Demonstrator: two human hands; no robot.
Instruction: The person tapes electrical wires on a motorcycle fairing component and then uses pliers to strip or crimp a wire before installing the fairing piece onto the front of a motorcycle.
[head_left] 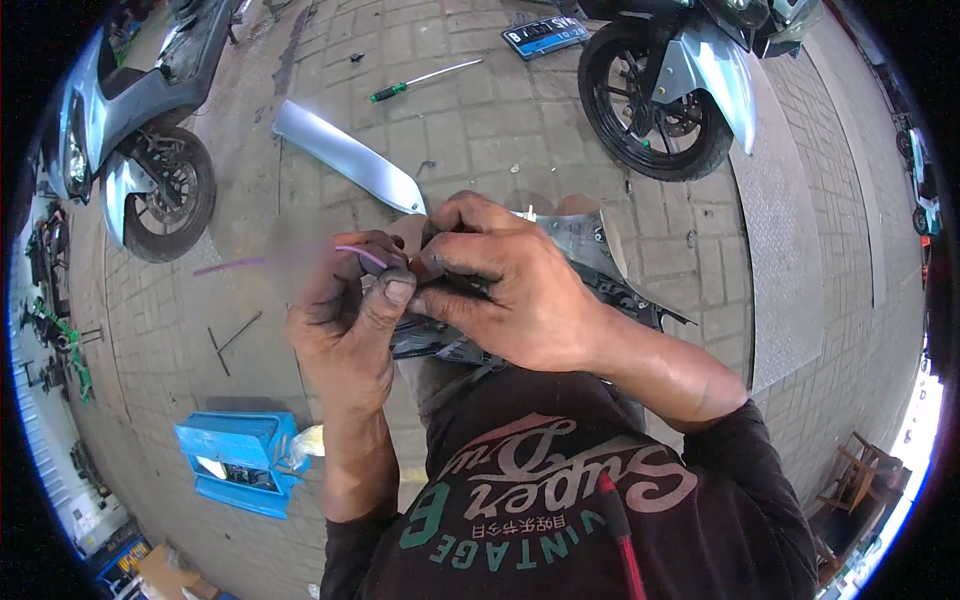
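Both of my hands meet in front of my chest, their fingertips almost touching. A thin purple wire point(362, 252) passes over the fingers of my left hand point(350, 310), which is closed on it; its other end sticks out to the left. My right hand point(515, 285) is pinched tight beside the left thumb. Whatever lies between its fingertips is small, dark and mostly hidden. Beneath the hands, a dark and grey plastic body panel point(592, 240) shows in part, the rest covered by my hands and arm.
On the paving lie a silver panel point(350, 160), a green-handled screwdriver point(390, 92), a licence plate point(545, 38) and a T-shaped wrench point(235, 342). A blue toolbox point(240, 490) stands lower left. Scooters stand far left point(130, 90) and far right point(715, 85); a metal floor plate point(785, 230) lies right.
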